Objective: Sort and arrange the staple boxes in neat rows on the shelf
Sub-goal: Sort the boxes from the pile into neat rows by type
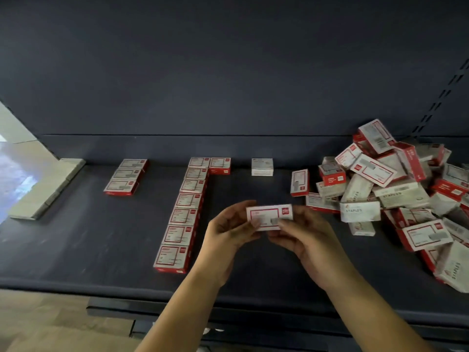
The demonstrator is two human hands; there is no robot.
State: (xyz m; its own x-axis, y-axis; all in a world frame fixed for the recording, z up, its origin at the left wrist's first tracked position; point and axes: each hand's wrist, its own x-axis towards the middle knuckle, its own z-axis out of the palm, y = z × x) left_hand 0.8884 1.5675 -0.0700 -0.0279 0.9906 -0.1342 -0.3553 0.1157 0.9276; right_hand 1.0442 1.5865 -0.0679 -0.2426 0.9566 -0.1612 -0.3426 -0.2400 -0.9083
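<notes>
Spanning both hands' grip, the staple box (269,216) sits between left hand (225,240) and right hand (304,240).

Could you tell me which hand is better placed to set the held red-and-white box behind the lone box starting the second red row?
Probably left: both hands hold the box, but the left hand is nearer that lone box.

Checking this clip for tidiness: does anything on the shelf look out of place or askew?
Yes. The heap of boxes at the right lies jumbled, unsorted. One red box stands on edge beside it, and a lone white box sits apart from the rows.
</notes>
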